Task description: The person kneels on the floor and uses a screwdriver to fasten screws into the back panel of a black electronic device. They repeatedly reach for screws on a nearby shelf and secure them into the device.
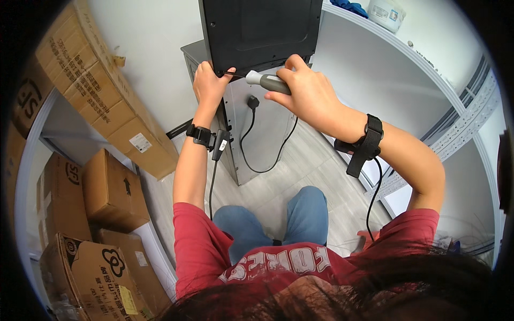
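In my right hand (305, 88) is a screwdriver (273, 84) with a grey handle and a pale collar, held almost level. Its thin dark shaft points left, toward the lower left corner of a black panel (262, 32). My left hand (210, 85) is closed around that corner, fingers at the side edge and thumb in front, close to the shaft's tip. The tip itself and any screw there are too small to make out. Below the panel stands a grey metal cabinet body (257, 144), with a black power plug (252, 101) and cord hanging against it.
A tall cardboard carton (107, 91) leans at the left. Several brown boxes (115, 187) sit on shelving below it. White curved-looking shelves (396, 43) stand at the right, holding a white tub (386, 15) and a blue cloth (350, 6). Cables hang from both wrist straps.
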`<state>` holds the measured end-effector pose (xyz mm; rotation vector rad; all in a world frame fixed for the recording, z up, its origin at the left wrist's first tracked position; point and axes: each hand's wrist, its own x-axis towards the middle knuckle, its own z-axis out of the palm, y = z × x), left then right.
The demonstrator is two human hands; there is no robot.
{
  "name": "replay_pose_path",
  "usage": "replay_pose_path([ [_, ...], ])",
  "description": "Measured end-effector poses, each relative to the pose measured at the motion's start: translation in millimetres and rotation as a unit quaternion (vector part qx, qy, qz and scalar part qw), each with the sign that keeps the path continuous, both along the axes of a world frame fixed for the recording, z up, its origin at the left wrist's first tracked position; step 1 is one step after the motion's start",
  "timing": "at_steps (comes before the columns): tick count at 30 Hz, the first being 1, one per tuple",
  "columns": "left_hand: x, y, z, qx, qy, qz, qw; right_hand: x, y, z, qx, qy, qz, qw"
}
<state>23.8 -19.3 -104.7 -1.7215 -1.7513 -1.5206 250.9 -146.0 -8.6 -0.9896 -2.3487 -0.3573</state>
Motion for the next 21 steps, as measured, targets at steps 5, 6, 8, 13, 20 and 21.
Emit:
replay_pose_path([
  [5,-5,7,-6,0.03,0.028,0.006,0.999,5,-6,-13,-0.034,-0.076,0.015,0.996],
  [6,-5,7,-6,0.034,0.026,0.006,0.999,7,-4,-17,0.014,-0.085,0.025,0.996],
  [8,-5,9,-6,0.043,0.022,0.004,0.999,10,2,-23,0.112,-0.101,0.045,0.988],
  [13,-3,6,-6,0.034,0.014,0.004,0.999,9,5,-16,0.222,-0.117,0.053,0.967],
  [20,-5,7,-6,0.027,0.018,0.006,0.999,10,-13,-19,0.136,-0.169,0.017,0.976],
  [21,-5,7,-6,0.029,0.017,0.005,0.999,11,-11,-19,0.121,-0.16,0.022,0.979],
])
